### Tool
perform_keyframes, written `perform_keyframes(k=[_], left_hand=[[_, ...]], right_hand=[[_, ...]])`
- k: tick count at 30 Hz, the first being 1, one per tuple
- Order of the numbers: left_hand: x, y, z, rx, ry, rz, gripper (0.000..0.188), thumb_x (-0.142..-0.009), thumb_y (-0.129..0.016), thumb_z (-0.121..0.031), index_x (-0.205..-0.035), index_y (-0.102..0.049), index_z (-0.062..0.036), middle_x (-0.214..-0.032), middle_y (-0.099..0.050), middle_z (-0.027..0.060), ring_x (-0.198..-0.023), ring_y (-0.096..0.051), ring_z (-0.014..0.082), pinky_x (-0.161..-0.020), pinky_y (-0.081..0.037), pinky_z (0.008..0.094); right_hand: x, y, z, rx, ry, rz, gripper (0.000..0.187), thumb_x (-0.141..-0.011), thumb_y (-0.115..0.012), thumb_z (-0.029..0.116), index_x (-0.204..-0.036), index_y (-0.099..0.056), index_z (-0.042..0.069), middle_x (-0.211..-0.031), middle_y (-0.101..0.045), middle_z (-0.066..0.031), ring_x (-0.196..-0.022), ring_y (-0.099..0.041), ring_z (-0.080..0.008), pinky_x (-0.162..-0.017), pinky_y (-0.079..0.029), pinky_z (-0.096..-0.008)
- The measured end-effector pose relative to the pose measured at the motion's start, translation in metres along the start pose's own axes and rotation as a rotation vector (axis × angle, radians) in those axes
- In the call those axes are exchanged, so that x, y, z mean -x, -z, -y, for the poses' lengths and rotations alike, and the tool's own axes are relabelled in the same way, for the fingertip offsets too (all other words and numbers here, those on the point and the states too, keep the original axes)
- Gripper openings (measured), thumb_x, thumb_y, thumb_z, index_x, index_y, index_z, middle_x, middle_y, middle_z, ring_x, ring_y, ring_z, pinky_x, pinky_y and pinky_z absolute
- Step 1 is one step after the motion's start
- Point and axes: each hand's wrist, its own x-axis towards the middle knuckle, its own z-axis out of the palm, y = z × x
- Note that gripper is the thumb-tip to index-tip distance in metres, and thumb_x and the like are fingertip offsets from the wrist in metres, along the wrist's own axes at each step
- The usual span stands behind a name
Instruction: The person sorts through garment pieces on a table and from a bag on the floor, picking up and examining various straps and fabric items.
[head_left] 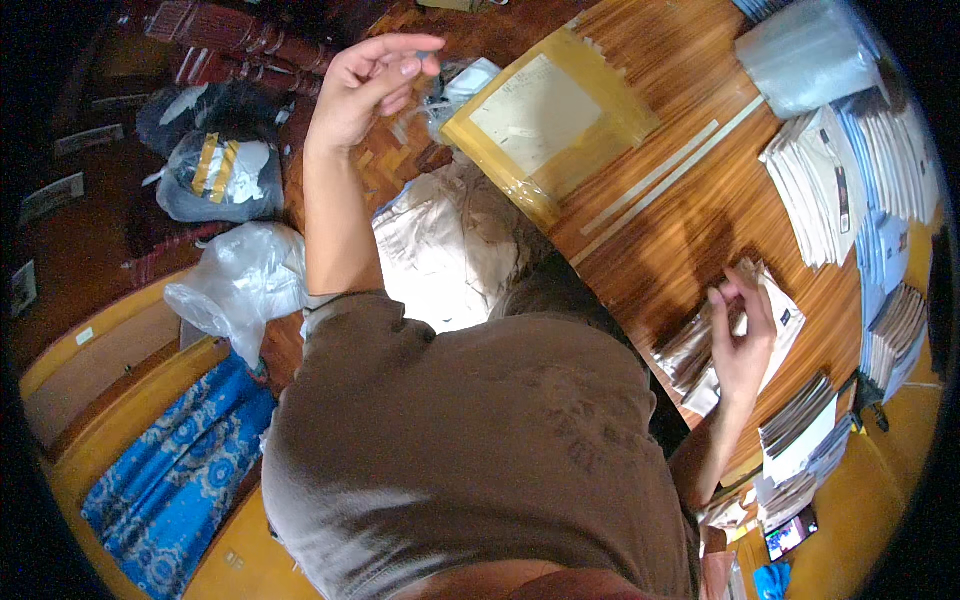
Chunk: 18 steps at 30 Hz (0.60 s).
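My left hand (pixel 368 92) is raised at the upper left, above the floor and to the left of a yellow-taped package. Its index finger points right and the other fingers curl loosely; I see nothing clearly held in it. My right hand (pixel 742 345) is over a small stack of folded brown and white cloth items (pixel 782 318) on the wooden table (pixel 690 225). Its thumb and fingers are apart, and whether the fingertips touch the stack is hard to tell. A small dark label shows on the white item at the stack's right edge.
The taped package (pixel 540 115) lies at the table's far left. Along the right stand stacks of folded white items (pixel 815 185), more folded stacks (pixel 800 430) and a clear plastic roll (pixel 810 60). Pale cloth (pixel 440 245) and plastic bags (pixel 245 275) lie to the left, near a blue patterned cloth (pixel 180 480).
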Motion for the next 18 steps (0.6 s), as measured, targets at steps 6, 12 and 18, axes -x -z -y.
perform_keyframes(k=[6, 12, 18], left_hand=[[-0.007, -0.002, 0.028, -0.282, 0.208, -0.032, 0.027, -0.1, -0.068, -0.017, -0.123, -0.073, -0.0029, -0.104, -0.078, 0.0047, -0.071, -0.058, 0.0027, -0.061, -0.043, 0.0208], [-0.006, 0.019, 0.117, -0.681, 0.128, -0.03, 0.027, -0.101, -0.063, -0.021, -0.119, -0.073, -0.0042, -0.105, -0.077, 0.0095, -0.1, -0.072, 0.0189, -0.095, -0.054, 0.0351], [0.057, -0.035, 0.118, -0.834, 0.193, -0.614, 0.023, -0.097, -0.064, -0.027, -0.111, -0.075, -0.0133, -0.094, -0.076, 0.0154, -0.086, -0.076, 0.0282, -0.076, -0.059, 0.0436]], right_hand=[[-0.028, -0.039, 0.017, -0.03, 0.187, 0.109, 0.027, -0.089, -0.078, 0.015, -0.11, -0.072, 0.001, -0.105, -0.072, -0.0166, -0.099, -0.07, -0.0351, -0.087, -0.056, -0.0418], [-0.014, -0.056, -0.016, 0.058, 0.193, 0.273, 0.027, -0.092, -0.074, 0.018, -0.114, -0.072, 0.003, -0.102, -0.071, -0.0178, -0.095, -0.069, -0.0374, -0.084, -0.056, -0.0435], [0.001, -0.049, -0.017, 0.029, 0.037, 0.331, 0.029, -0.096, -0.072, 0.021, -0.115, -0.071, -0.001, -0.103, -0.073, -0.0179, -0.094, -0.07, -0.0349, -0.086, -0.056, -0.0432]])
